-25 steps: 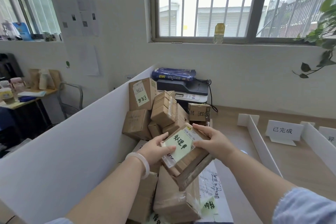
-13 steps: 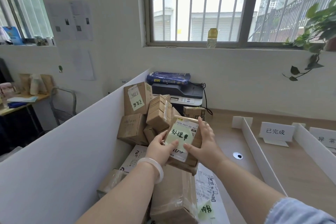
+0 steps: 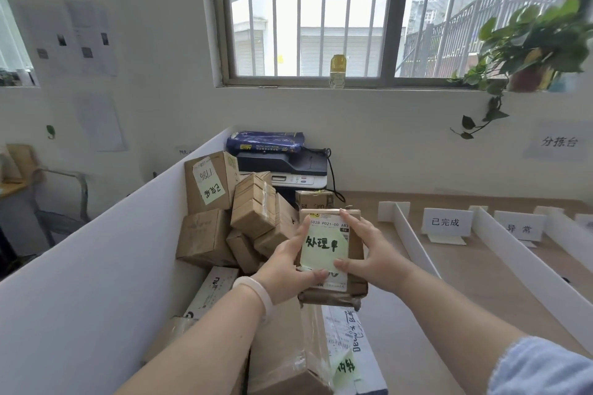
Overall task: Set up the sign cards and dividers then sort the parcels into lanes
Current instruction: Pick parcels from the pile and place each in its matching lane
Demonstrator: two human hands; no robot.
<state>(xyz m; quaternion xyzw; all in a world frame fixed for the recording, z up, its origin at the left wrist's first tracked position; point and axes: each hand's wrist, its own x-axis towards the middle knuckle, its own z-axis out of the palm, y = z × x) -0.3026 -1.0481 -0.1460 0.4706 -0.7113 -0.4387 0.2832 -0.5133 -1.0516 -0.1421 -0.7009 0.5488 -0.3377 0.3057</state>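
Note:
Both hands hold a small cardboard parcel (image 3: 356, 253) with a green sticky note reading 处理中 in front of me. My left hand (image 3: 288, 263) grips its left edge with the thumb across the bottom of the label. My right hand (image 3: 369, 250) grips its right side. A pile of brown parcels (image 3: 224, 212) lies behind it on the left. To the right stand white dividers (image 3: 414, 240) and sign cards reading 已完成 (image 3: 447, 221) and 异常 (image 3: 519, 228).
A tall white partition (image 3: 96, 282) walls off the left. A printer (image 3: 288, 167) with a blue paper pack on top sits at the back. More parcels (image 3: 288, 346) lie below my hands. A potted plant (image 3: 529, 51) hangs at the window's right.
The parcel was lifted and turned until its label faces me squarely. My view swung to the right, showing more of the lanes.

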